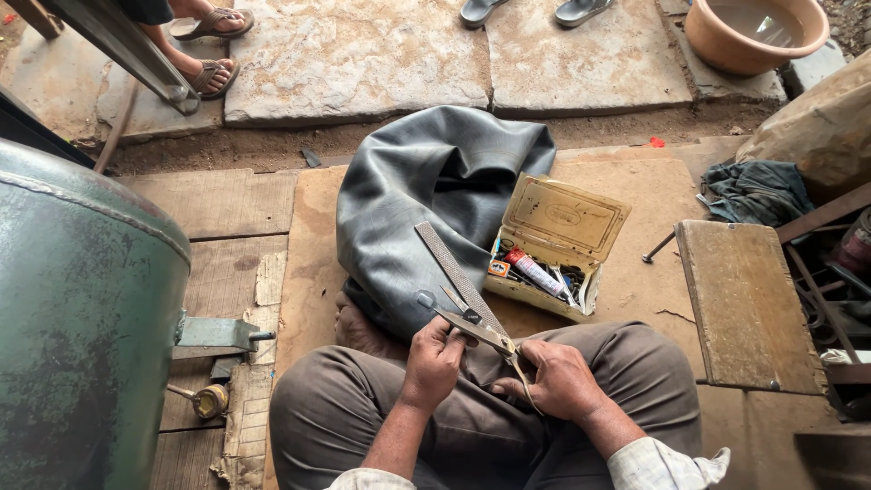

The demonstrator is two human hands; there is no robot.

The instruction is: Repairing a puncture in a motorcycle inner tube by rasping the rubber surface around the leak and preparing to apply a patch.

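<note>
A worn wooden platform (227,204) meets stone slabs (363,59) and a strip of dirt at twelve o'clock, where two pairs of sandalled feet are cut off by the top edge. The person sits cross-legged at six o'clock, knees in brown trousers. The left hand (434,361) is closed round a small dark piece, too small to make out, pressed against the scissors (485,334). The right hand (561,379) is clamped on the scissors' handles, whose loops are mostly hidden under the fingers; the blades point toward ten o'clock. Just beyond the hands, a long flat metal file (454,272) lies on a slack black rubber inner tube (426,195), which drapes over a bare foot partly hidden beneath it. At two o'clock from the hands sits an open yellowish tin box (562,218) holding small tubes and bits that are hard to tell apart. A green metal tank (82,318) fills nine o'clock, cut off by the frame. A clay-coloured basin (753,32) stands at one o'clock, a wooden board (744,304) at three o'clock.
</note>
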